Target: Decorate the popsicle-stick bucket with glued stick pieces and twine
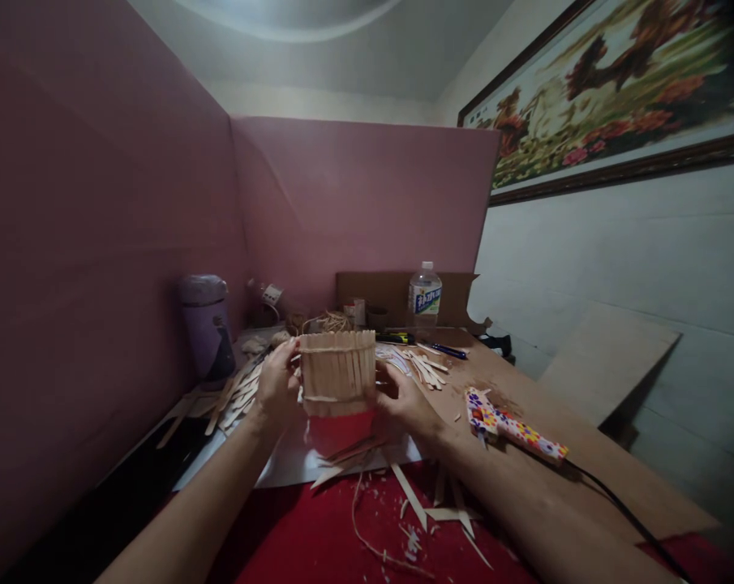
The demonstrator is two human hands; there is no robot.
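Note:
Both hands hold up a small pot-like holder (340, 377) made of upright wooden craft sticks, with bands of twine near its top and bottom. My left hand (277, 380) grips its left side, thumb near the upper rim. Against the lower right side my right hand (403, 399) is closed, with part of its fingers hidden behind the holder. Beneath lie loose craft sticks (345, 461) on a white sheet and a red cloth (281, 535). A thin strand of twine (355, 519) curls over the cloth.
A flowered glue gun (512, 428) with a black cord lies on the brown board at right. More sticks (426, 369), a blue pen (448, 350) and a clear bottle (426, 296) are behind. A purple tumbler (207, 328) stands at left beside scattered sticks (240, 399).

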